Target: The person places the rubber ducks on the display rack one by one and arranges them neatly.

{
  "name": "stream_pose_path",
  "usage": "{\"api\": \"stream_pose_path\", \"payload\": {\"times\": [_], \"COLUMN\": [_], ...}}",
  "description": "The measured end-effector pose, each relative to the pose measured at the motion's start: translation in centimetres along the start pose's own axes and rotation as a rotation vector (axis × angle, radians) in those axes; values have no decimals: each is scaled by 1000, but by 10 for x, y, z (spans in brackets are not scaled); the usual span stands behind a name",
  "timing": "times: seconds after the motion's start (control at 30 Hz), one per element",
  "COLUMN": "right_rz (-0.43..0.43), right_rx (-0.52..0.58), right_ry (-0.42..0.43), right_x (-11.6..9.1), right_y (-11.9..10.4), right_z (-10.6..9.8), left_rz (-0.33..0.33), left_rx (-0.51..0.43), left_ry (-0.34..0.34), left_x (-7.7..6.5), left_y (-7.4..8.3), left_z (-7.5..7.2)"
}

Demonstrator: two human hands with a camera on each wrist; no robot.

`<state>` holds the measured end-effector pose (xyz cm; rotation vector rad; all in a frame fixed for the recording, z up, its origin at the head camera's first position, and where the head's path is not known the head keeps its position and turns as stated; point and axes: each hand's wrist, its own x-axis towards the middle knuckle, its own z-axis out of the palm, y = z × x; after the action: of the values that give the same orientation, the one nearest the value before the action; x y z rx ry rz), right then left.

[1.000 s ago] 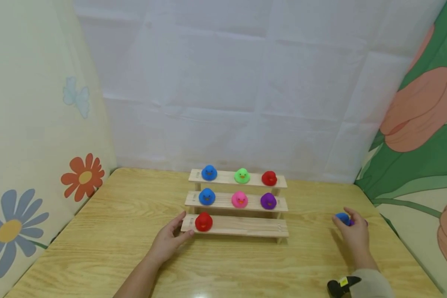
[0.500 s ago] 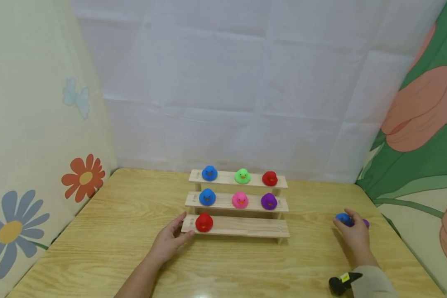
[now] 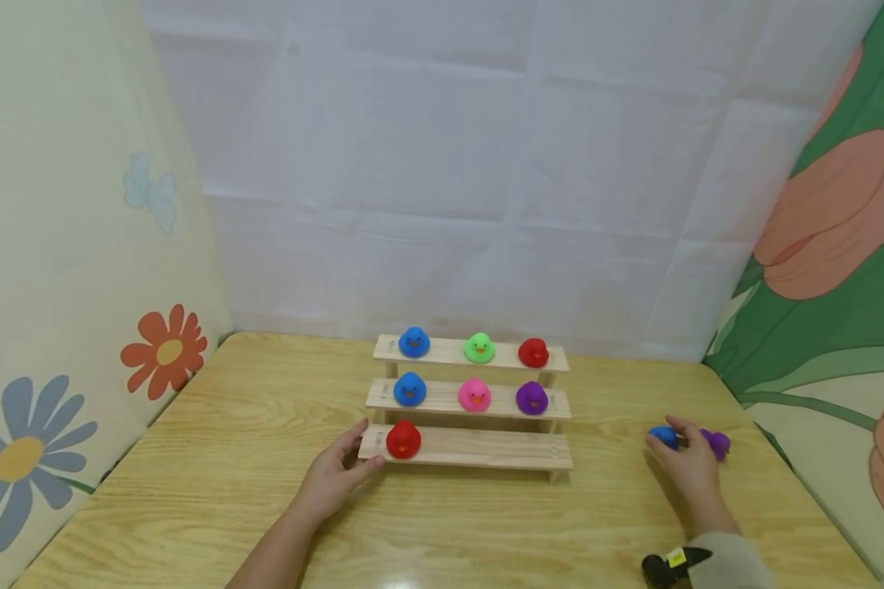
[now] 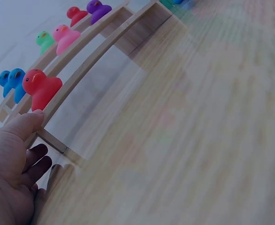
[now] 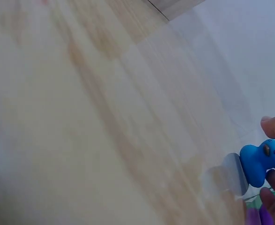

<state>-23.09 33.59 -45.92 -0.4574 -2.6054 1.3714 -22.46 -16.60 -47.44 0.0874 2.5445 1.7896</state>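
In the head view my left hand (image 3: 336,477) holds the left end of the lowest board of a three-step wooden stand (image 3: 486,448), thumb at the front edge. A red rubber duck (image 3: 403,440) sits on that board beside it; the left wrist view shows the thumb (image 4: 32,123) just below this duck. Far to the right, my right hand (image 3: 692,469) pinches a blue rubber duck (image 3: 663,438) between thumb and fingers. The right wrist view shows this blue duck (image 5: 259,161) close to the tabletop. Behind the hand lies a purple duck (image 3: 716,443), partly hidden.
The top board carries blue (image 3: 414,342), green (image 3: 480,348) and red (image 3: 534,352) ducks. Blue (image 3: 410,389), pink (image 3: 475,395) and purple (image 3: 533,398) ducks stand on the middle board. A white cloth (image 3: 449,164) hangs behind the wooden table (image 3: 214,474).
My right hand has shifted slightly left with the blue duck, so more of the purple duck behind it shows. The left hand and the stand have stayed in place.
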Motion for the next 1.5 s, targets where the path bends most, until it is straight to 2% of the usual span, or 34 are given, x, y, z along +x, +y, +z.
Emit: {"api": "stream_pose_path", "payload": {"times": [0.33, 0.97, 1.23, 1.5], "right_rz": [4, 4, 10, 10], "right_rx": [-6, -32, 43, 124], "right_ry": [-31, -27, -23, 6], "right_x": [1, 5, -3, -10], "right_y": [9, 17, 5, -7], "right_z": [0, 1, 4, 16], "left_rz": [-4, 6, 11, 9], "left_rx": [9, 30, 28, 22], "left_ry": [-2, -3, -4, -4], "left_x": [-1, 1, 1, 1], "left_y": [-1, 0, 0, -1], "left_z": [0, -1, -1, 0]}}
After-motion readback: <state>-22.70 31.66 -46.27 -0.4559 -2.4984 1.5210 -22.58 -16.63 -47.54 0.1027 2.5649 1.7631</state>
